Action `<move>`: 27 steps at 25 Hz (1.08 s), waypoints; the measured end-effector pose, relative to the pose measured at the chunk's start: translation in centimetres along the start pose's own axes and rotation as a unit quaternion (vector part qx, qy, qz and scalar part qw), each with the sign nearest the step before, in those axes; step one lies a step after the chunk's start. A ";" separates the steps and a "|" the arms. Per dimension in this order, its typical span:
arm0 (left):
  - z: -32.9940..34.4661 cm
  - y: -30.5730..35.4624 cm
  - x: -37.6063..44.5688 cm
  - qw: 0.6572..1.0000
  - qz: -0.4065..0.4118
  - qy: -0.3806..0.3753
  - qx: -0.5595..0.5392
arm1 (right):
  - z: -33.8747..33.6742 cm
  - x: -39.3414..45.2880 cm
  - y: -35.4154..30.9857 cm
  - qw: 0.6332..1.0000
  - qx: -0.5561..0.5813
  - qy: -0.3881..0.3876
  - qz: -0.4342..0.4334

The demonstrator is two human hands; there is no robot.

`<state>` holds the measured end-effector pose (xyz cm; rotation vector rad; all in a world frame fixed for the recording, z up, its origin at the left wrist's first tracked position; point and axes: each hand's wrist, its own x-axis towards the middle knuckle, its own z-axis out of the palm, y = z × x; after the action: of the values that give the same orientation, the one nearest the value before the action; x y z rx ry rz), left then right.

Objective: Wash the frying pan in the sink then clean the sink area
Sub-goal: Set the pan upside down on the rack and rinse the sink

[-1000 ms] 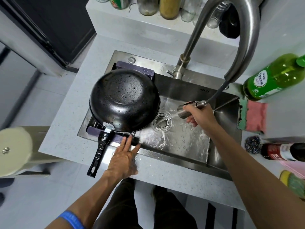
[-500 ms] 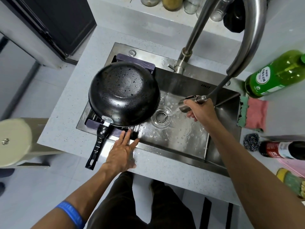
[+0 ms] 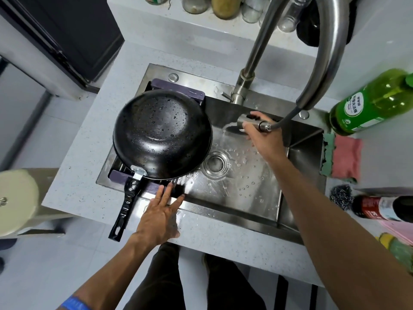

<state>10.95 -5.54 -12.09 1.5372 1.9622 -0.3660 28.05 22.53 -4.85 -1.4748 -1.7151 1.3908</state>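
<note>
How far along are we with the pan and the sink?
The frying pan looks washed: it sits upside down, beaded with water, on the rack. In hand: the right hand holds the sprayer, rinsing the sink; the left hand rests on its front edge. Left: wiping the wet counter.

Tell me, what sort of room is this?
Most likely a home kitchen: a steel sink with a pull-out tap, a wet frying pan draining upside down, and bottles along the counter.
</note>
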 end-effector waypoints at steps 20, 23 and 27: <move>-1.7 1.6 -0.3 0.999 -0.030 -0.029 -0.008 | -11.7 -1.1 2.2 0.881 -0.466 -0.062 0.045; -1.7 1.6 -0.2 0.999 -0.047 -0.022 0.002 | -10.7 -2.1 2.3 0.888 -0.449 -0.067 0.077; -1.3 1.7 0.1 0.998 -0.060 -0.006 -0.024 | -8.2 -4.1 2.5 0.935 -0.333 -0.048 0.110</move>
<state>12.21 -4.26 -10.86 1.3884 2.0460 -0.3747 37.34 21.61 -3.06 -2.0276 -2.2835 1.0293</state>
